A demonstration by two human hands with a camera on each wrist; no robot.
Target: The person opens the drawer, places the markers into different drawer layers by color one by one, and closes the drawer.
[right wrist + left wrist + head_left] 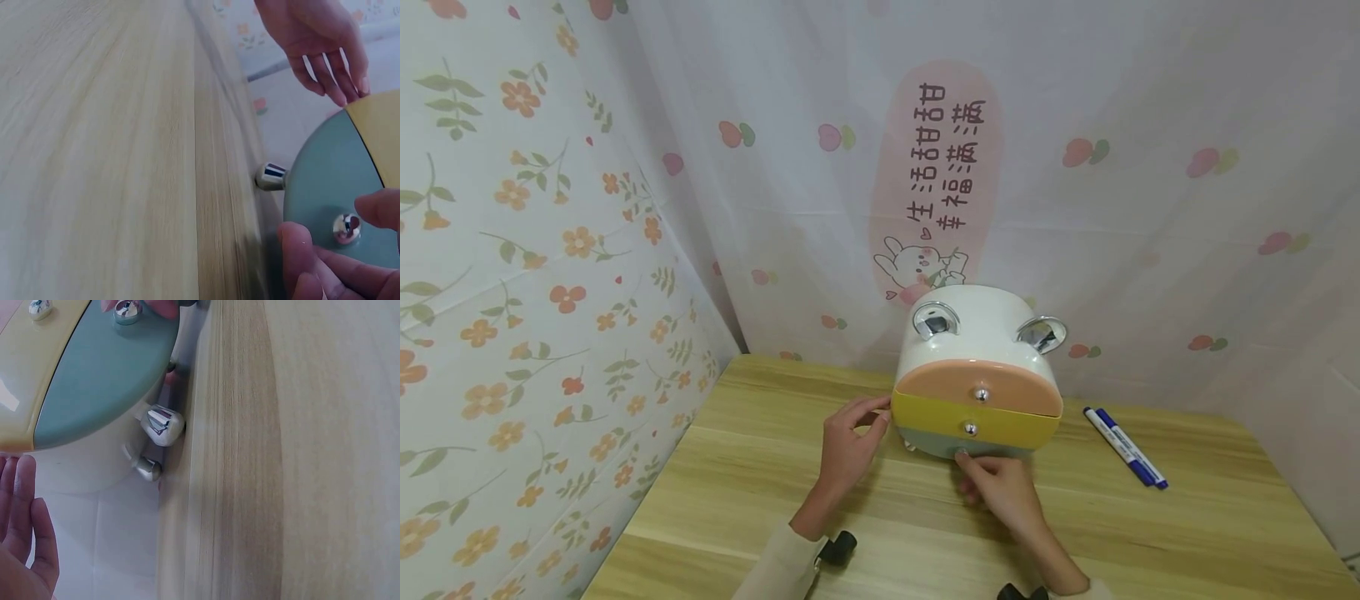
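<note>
A small white drawer chest (973,321) with animal-like eyes stands on the table. Its front has an orange top drawer (955,379), a yellow middle drawer (925,410) and a grey-green bottom drawer (325,162), all flush. My right hand (1006,493) is at the bottom drawer, thumb and curled fingers on either side of its round silver knob (345,229). The fingertips partly hide this knob in the head view. Against the chest's left side, near the yellow drawer's edge, my left hand (848,446) rests its nearly straight fingertips.
Two blue-and-white markers (1126,447) lie side by side to the right of the chest. Short silver feet (162,425) hold the chest above the wooden table (760,467). A printed curtain (805,208) hangs directly behind, another at the left.
</note>
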